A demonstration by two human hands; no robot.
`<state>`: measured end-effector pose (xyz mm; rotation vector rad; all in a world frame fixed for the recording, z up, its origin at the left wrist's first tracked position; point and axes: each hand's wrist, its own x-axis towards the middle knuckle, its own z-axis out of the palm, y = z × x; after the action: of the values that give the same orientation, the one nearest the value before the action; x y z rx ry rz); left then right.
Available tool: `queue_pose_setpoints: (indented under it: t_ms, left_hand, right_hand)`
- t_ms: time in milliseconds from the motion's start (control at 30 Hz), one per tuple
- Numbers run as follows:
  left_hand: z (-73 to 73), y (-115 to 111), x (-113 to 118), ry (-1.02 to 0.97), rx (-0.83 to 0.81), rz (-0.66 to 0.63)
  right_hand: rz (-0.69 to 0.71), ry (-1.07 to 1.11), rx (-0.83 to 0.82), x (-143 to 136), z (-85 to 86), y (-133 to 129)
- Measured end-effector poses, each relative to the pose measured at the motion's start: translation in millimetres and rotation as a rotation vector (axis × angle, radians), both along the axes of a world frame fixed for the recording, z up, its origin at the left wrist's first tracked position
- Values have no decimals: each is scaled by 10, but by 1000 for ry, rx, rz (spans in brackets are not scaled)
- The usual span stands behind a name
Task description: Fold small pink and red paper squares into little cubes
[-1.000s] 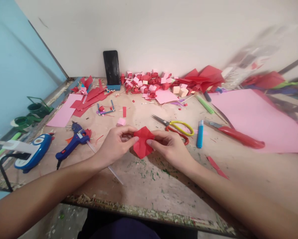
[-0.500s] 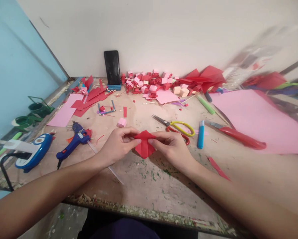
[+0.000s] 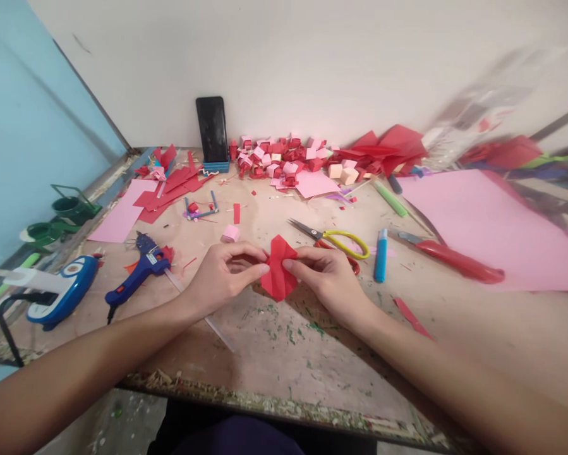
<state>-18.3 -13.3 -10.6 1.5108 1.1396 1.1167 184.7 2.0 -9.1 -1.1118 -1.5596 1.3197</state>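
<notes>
A creased piece of red paper (image 3: pixel 279 278) is held up between both hands over the table, its folds partly spread. My left hand (image 3: pixel 234 268) pinches its left edge between thumb and fingers. On the opposite edge, my right hand (image 3: pixel 322 272) pinches it the same way, thumb in front. Just beyond the left fingers sits a small pink paper cube (image 3: pixel 230 234). Scissors (image 3: pixel 343 242) with one yellow and one red handle lie beyond the right hand, which partly hides the red handle.
A blue glue gun (image 3: pixel 139 268) lies at left, near a blue-and-white device (image 3: pixel 66 291). Several folded paper cubes (image 3: pixel 284 158) are heaped at the back beside a phone (image 3: pixel 212 129). At right are a blue tube (image 3: pixel 381 256), a red-handled knife (image 3: pixel 459 259) and pink sheets (image 3: pixel 501 227).
The red paper has opened out, with its top part now standing higher between the fingers. Both hands keep their pinch in nearly the same place.
</notes>
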Motion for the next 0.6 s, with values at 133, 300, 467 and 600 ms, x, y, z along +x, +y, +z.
queue_pose_setpoints:
  t_ms: [133,300,467,600]
  left_hand:
    - [13,-2,-3,25,114,-26]
    - [17,-2,4,7,128,-24]
    - [15,-5,7,-49,17,-4]
    - [5,0,14,-122,-32,3]
  right_hand:
    - [23,-23,64,-2,-19,-1]
    - [63,-38,106,-11,-30,-14]
    - [109,-61,119,-17,-33,-35]
    - [98,-61,117,-37,-32,-63]
